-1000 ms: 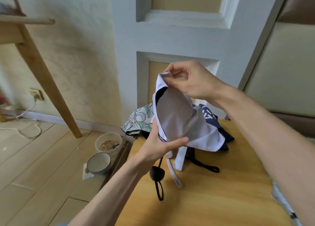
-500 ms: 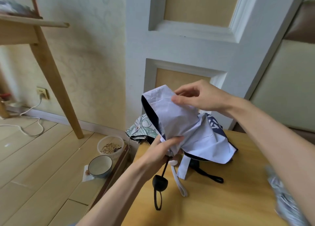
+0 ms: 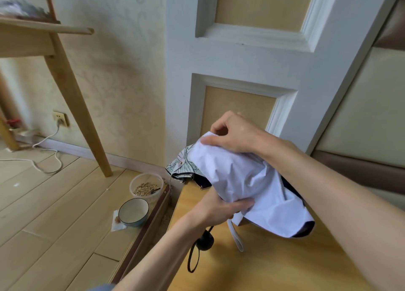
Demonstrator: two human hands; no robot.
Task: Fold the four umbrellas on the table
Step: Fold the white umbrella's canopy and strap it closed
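Observation:
A white umbrella (image 3: 245,181) with a dark lining is held above the wooden table (image 3: 274,264). My left hand (image 3: 221,209) grips its lower bunched part near the shaft; the black handle (image 3: 205,242) with a wrist loop hangs below it. My right hand (image 3: 232,135) pinches the top fold of the white canopy. A white closing strap (image 3: 236,236) dangles from the canopy. Behind it, at the table's far left corner, lies a floral pale-green umbrella (image 3: 184,165). Dark blue fabric (image 3: 287,185) shows under my right forearm.
On the floor left of the table stand a plastic tub of grain (image 3: 146,186) and a blue-rimmed bowl (image 3: 133,211). A wooden table leg (image 3: 74,106) slants down at the left. A white cable (image 3: 43,159) runs from a wall socket. A panelled door stands behind the table.
My right hand has brought the canopy's top fold downward and over, so the dark inside is now covered by white fabric. The view shifted right and down.

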